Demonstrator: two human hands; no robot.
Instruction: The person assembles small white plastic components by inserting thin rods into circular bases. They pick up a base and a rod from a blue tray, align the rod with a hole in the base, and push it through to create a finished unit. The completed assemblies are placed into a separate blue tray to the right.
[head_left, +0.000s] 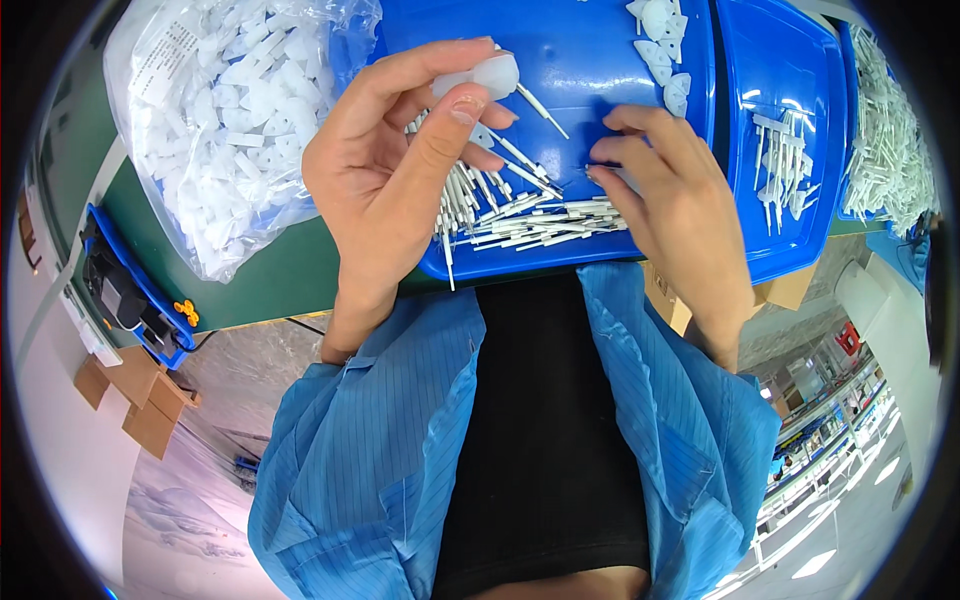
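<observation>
Between the thumb and forefinger of my left hand is a small translucent white plastic piece, raised over the blue tray. A thin white rod slants down beside that piece; whether it is joined to it, I cannot tell. My right hand hovers above the tray's right half, fingers curled with their tips apart and no held thing showing. Under and between the hands lie many slim white rods with thin dark ends, partly hidden by my left hand.
Left of the tray, a clear bag bulges with white plastic pieces. More such pieces line the tray's far right. A second blue tray holds several assembled parts; a heap of white parts lies beyond. The green table edge runs below.
</observation>
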